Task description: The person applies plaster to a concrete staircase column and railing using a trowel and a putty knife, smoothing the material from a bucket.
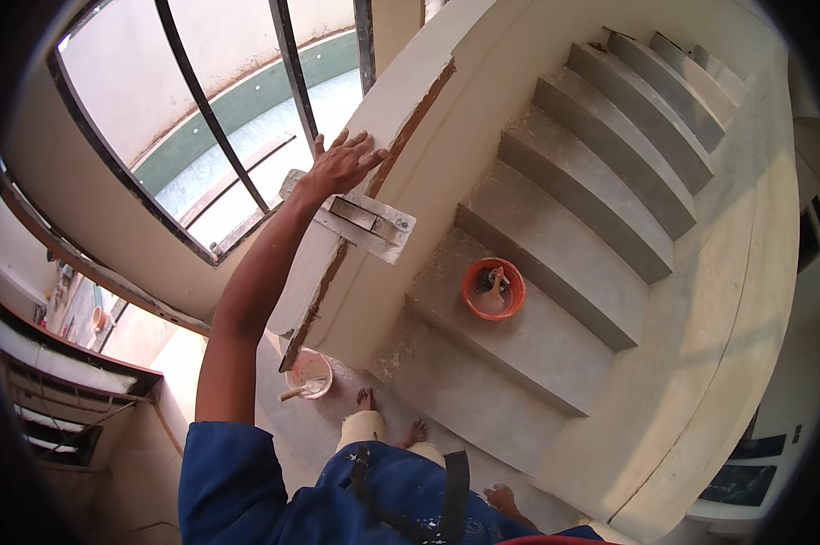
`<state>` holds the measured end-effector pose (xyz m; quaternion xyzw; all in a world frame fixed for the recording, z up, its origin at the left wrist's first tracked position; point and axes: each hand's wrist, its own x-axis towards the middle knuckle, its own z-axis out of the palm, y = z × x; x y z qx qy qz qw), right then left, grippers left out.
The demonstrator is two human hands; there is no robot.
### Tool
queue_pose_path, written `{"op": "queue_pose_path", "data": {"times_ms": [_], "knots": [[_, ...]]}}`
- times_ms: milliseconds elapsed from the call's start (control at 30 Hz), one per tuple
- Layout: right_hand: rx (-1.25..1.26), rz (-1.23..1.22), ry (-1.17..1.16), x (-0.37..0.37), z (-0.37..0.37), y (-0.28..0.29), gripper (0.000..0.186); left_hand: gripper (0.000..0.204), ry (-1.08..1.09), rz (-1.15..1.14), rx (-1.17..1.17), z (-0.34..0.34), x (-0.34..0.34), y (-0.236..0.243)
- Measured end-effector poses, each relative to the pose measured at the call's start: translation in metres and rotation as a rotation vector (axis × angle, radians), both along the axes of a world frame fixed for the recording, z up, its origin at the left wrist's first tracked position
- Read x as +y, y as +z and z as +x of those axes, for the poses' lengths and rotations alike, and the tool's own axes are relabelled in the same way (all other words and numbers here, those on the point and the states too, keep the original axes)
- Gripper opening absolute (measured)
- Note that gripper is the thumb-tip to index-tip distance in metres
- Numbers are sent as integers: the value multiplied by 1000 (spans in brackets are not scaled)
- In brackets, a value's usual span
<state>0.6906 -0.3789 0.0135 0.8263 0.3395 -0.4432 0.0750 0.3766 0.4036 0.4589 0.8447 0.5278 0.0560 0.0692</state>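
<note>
My left hand [342,165] is stretched out with fingers spread over the top of a pale plastered stair parapet [305,282]. Under and beside its wrist, a plaster-smeared float [364,225] with a raised handle lies across the parapet. A rough brown strip [323,286] runs along the parapet's inner edge, close to the fingertips. Low in the view, near my blue shirt, my right hand [502,498] shows only in part; its fingers are too unclear to read.
Grey curved steps [555,204] climb toward the upper right. A red bucket [494,289] holding a brush and a dark item stands on one step. Another bucket [310,374], pale inside with a tool in it, is by my bare feet. Dark bars [201,104] cross the window opening at left.
</note>
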Motion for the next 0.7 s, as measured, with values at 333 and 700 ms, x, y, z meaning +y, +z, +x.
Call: {"op": "queue_pose_path", "data": {"times_ms": [333,700], "knots": [[-104,712,-282,188,-41,40,45,54,248,190,-194,-102,-158,-29],[-323,1623,450,571,-159,388,49,64,251,38,-202,-145,-232,-98]]}}
